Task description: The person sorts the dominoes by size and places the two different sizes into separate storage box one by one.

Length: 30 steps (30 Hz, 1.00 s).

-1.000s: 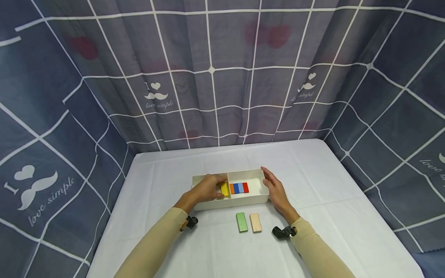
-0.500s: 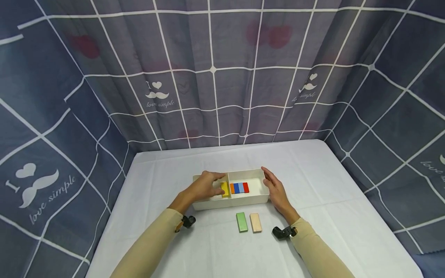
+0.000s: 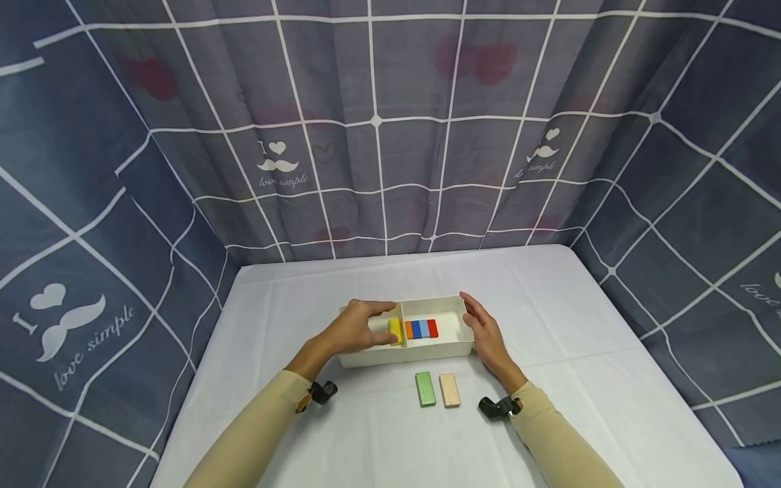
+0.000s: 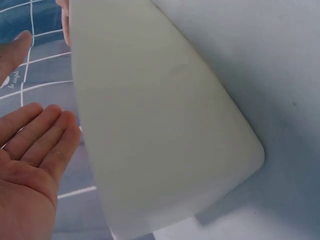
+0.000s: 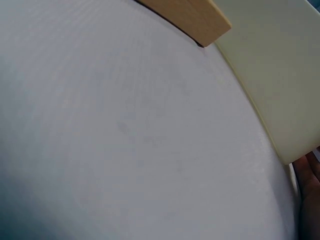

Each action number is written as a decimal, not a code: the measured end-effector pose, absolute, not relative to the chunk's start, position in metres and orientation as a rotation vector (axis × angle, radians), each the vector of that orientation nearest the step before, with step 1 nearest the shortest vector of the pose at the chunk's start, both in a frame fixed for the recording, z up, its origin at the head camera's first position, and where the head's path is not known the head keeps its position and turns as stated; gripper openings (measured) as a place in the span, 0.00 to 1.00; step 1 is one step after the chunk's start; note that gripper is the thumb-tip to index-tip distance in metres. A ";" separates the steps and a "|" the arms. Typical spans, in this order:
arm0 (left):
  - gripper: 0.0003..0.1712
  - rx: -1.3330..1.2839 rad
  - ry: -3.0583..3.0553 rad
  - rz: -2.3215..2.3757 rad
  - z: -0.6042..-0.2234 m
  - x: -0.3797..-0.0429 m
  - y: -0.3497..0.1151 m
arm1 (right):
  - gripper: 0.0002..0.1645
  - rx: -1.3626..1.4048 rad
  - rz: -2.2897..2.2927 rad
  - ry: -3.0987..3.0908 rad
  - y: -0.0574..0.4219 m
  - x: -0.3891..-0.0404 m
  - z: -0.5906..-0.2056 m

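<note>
A long off-white box (image 3: pixel 390 356) with a divider stands on the white-covered table. My left hand (image 3: pixel 348 332) is over its left compartment, thumb and fingers spread apart around a yellow block (image 3: pixel 396 330) beside the divider. The thumb tip overlaps the block's near end. In the left wrist view, that hand (image 4: pixel 30 165) shows straight fingers and a bare palm beyond the box wall (image 4: pixel 155 105). My right hand (image 3: pixel 490 342) rests against the box's right end, fingertips at the far corner. Orange, blue, light blue and red blocks (image 3: pixel 421 329) lie in a row across the divider.
On the tablecloth (image 3: pixel 378 434) in front of the box lie a green block (image 3: pixel 425 389) and a plain wooden block (image 3: pixel 449 390), side by side. A dark checked curtain (image 3: pixel 403 156) surrounds the table at the back and both sides.
My left hand has drawn back slightly left and its fingers have spread, leaving the yellow block by the divider. The right hand stays at the box's end.
</note>
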<state>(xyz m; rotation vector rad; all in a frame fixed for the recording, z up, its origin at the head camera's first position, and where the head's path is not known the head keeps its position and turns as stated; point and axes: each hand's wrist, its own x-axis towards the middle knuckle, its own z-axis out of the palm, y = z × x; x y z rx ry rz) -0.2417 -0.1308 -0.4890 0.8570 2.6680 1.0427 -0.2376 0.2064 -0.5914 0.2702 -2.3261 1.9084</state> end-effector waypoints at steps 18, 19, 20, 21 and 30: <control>0.45 0.950 2.576 1.223 -0.477 -0.210 -0.124 | 0.31 0.281 1.922 -2.320 0.207 -0.238 -0.591; 0.44 0.961 2.565 1.234 -0.478 -0.209 -0.123 | 0.31 0.283 1.924 -2.318 0.207 -0.238 -0.591; 0.44 0.965 2.557 1.238 -0.478 -0.207 -0.123 | 0.31 0.280 1.928 -2.316 0.207 -0.238 -0.591; 0.44 0.964 2.545 1.245 -0.479 -0.205 -0.123 | 0.31 0.280 1.929 -2.314 0.207 -0.238 -0.591; 0.46 0.973 2.422 1.309 -0.480 -0.185 -0.118 | 0.31 0.289 1.921 -2.311 0.207 -0.238 -0.593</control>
